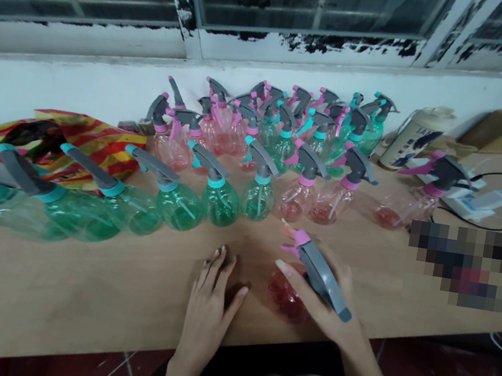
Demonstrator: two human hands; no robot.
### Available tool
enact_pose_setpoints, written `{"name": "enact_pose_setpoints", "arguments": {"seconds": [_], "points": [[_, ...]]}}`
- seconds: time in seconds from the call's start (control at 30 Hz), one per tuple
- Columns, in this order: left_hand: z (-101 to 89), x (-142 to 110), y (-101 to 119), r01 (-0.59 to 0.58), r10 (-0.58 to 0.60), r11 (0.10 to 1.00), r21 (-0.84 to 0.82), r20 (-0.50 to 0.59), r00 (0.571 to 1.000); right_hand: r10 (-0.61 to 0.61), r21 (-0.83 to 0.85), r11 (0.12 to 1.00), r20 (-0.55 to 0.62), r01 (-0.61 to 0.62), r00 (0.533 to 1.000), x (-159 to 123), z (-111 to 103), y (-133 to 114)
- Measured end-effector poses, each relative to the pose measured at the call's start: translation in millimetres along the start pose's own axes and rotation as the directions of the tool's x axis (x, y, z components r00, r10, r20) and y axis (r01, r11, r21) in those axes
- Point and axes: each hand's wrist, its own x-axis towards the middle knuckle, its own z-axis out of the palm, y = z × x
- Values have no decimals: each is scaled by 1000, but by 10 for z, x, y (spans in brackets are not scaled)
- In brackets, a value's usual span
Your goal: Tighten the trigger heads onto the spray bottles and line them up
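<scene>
Plainly, the right hand (pixel 328 303) grasps the grey sprayer head (pixel 320 274) of a pink-tinted plastic spray bottle (pixel 286 297), its pink trigger toward ten o'clock and grey lever toward four. At nine o'clock, the relaxed, open left hand (pixel 206 313) rests on the wooden table (pixel 75 287). Rows of green and pink spray bottles (pixel 259 198) stand from nine round to one, with open tabletop at six.

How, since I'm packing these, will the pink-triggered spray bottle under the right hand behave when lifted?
The spray bottle under the right hand probably feels light: its thin see-through body looks nearly empty. Its chunky grey head likely makes it top-heavy and apt to tip. The rounded body may roll if laid down.
</scene>
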Motion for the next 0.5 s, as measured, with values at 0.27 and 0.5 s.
{"name": "enact_pose_setpoints", "arguments": {"seconds": [0.27,0.5], "points": [[1,-6,3,16,-16,1000,-5,16,1000,20,19,1000,-19,-20,1000,14,4,-16],[12,-6,-19,-3,3,1000,10,3,1000,22,-117,992,-150,-40,988,57,-62,-23]]}}
